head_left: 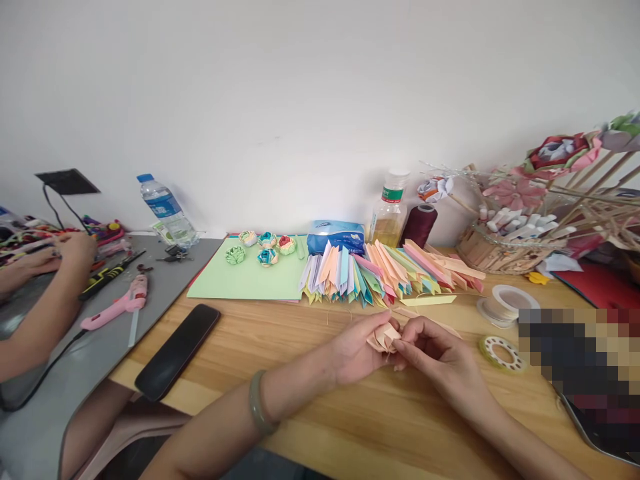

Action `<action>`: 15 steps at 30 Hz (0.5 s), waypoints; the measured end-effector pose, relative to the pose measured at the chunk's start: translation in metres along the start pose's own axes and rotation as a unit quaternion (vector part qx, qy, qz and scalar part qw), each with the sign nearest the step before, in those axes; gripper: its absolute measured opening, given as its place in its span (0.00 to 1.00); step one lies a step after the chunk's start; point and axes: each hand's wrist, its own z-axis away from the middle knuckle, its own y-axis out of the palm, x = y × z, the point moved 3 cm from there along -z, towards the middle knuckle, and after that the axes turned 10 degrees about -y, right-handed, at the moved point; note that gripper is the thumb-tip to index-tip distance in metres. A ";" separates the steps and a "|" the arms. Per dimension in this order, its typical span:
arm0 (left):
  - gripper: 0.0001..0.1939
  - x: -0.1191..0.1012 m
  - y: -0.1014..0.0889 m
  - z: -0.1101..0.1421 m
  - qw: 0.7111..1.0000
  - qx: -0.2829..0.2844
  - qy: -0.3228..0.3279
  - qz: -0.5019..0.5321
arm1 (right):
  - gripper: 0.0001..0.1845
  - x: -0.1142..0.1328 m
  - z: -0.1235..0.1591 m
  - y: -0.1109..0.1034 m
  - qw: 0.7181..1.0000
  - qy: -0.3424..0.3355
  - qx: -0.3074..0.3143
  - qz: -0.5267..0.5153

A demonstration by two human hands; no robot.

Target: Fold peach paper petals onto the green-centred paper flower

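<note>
Head cam, item 1?
– Peach paper bloom (pixel 384 338), qty 1, folded, pointed petals. Sits betw. both hands, over wooden table (pixel 320 427), in front of strip row.

– Hands, cond.?
– L. hand (pixel 356 352): part-curled, palm turned up, thumb along bloom's upper side; cradles it. R. hand (pixel 439 348): thumb + forefinger closed in a pinch at bloom's R. edge, rest curled in. Grey-green bangle (pixel 259 403) on L. forearm.

– Directly behind?
– Folded paper strips (pixel 345 277), many, asstd. pastels, bunched side by side. To L., light-green sheet (pixel 245 290) w/ 5 small paper flowers (pixel 267 257). At back, nr. wall: blue tissue pack (pixel 336 237), white-capped bottle (pixel 390 210) w/ yellowish contents, maroon thread cone (pixel 419 225).

– R. side?
– Basket (pixel 493 257) w/ white-capped pens (pixel 515 223); stick-mounted flowers (pixel 557 157) above. Nearer R. hand: clear spool (pixel 505 303), yellow tape ring (pixel 486 347). Far R., pixelated patch; can't make out.

– L. side?
– Black phone (pixel 177 350), flat on table, diag. Beyond, on grey mat (pixel 165 273): pink glue gun (pixel 115 310), water bottle (pixel 170 213) w/ blue cap. Far L., co-worker's hand (pixel 75 253), well apart; grip can't be told.
</note>
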 end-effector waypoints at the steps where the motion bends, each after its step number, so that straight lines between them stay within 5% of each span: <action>1: 0.13 0.000 0.001 0.000 1.000 0.002 0.002 -0.013 | 0.14 0.000 0.000 0.000 1.000 0.004 -0.002 0.003; 6: 0.13 -0.001 0.001 0.002 0.996 -0.016 0.025 -0.082 | 0.15 -0.002 -0.001 0.001 1.000 0.023 -0.001 -0.001; 10: 0.15 -0.002 -0.003 0.002 0.998 -0.041 0.034 -0.020 | 0.10 -0.003 -0.001 -0.004 0.999 0.005 0.014 -0.035; 15: 0.15 -0.003 -0.008 0.002 0.995 -0.076 0.011 0.061 | 0.09 -0.001 0.000 -0.018 0.991 -0.088 -0.071 0.066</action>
